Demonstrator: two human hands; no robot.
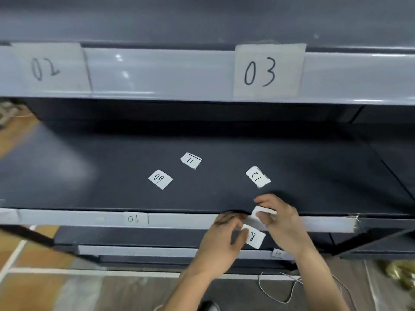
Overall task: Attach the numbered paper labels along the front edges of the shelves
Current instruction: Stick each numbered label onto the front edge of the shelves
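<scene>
A paper label marked 8 (253, 237) sits just below the middle shelf's front edge (179, 219), pinched in the fingers of the left hand (221, 240). The fingers of the right hand (281, 223) pinch a white strip (264, 211) above it. The label is best pressed on level, matching label 06 (134, 218). Label 09 (160, 179), label 11 (191, 160) and label 12 (258, 177) lie loose on the shelf behind.

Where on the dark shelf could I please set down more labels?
The dark shelf is bare left of label 09, right of label 12 and behind label 11. The front edge is crowded: the left hand pinches label 8, the right hand a white piece.
</scene>
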